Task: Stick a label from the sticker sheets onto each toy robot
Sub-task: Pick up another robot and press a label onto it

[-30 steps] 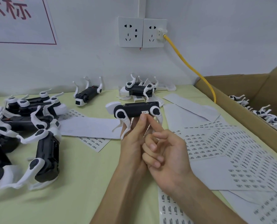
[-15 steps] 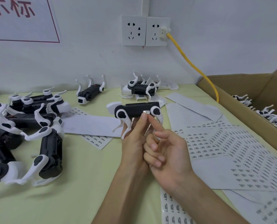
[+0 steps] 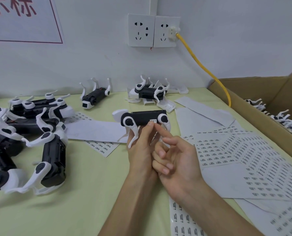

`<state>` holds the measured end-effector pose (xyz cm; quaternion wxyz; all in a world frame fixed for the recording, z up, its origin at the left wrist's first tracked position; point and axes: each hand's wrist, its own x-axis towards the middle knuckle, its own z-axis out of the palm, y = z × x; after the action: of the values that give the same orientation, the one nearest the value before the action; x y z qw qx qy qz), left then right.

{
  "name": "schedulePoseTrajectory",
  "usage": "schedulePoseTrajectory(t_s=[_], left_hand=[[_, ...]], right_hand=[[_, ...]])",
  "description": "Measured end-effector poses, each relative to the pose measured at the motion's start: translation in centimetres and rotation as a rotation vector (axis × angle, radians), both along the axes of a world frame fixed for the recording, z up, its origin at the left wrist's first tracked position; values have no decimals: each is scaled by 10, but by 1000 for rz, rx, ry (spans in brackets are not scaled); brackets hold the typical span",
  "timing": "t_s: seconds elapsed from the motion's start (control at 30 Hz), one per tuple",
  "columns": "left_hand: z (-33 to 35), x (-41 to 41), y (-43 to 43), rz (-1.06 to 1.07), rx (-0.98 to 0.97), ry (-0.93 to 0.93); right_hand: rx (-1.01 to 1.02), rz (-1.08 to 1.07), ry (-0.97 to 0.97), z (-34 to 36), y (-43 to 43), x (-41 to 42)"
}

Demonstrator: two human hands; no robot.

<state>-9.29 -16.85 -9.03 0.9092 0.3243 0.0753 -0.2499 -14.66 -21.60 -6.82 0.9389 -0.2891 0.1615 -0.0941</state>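
Left hand (image 3: 140, 150): grips toy robot (image 3: 141, 118) by its body, which is probably light and stiff; the legs look fragile.
Right hand (image 3: 177, 160): forefinger at label (image 3: 153, 120) — others curled.

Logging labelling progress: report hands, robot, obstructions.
Left hand grips toy robot from below. Right hand index fingertip at label on its side. Nothing in the way.

small factory-type assembly or labelling bench. many identical black-and-white toy robots (image 3: 53, 159) piled on a pale green table (image 3: 73, 210), printed sticker sheets (image 3: 244, 150) spread about, cardboard box (image 3: 254, 87) holding more robots, wall sockets (image 3: 141, 29), yellow cable (image 3: 201, 65), red-lettered sign (image 3: 22, 19).
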Motion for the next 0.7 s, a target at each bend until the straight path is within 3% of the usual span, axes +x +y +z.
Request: schedulePoseTrajectory(t_s=[0.43,0.7], left_hand=[[-3,3,2,-36,-18,-11],[-2,3,1,58,62,-64]], right_hand=[[7,-7,8,-1,0,1],[-55,-24,29,2,-2,1]])
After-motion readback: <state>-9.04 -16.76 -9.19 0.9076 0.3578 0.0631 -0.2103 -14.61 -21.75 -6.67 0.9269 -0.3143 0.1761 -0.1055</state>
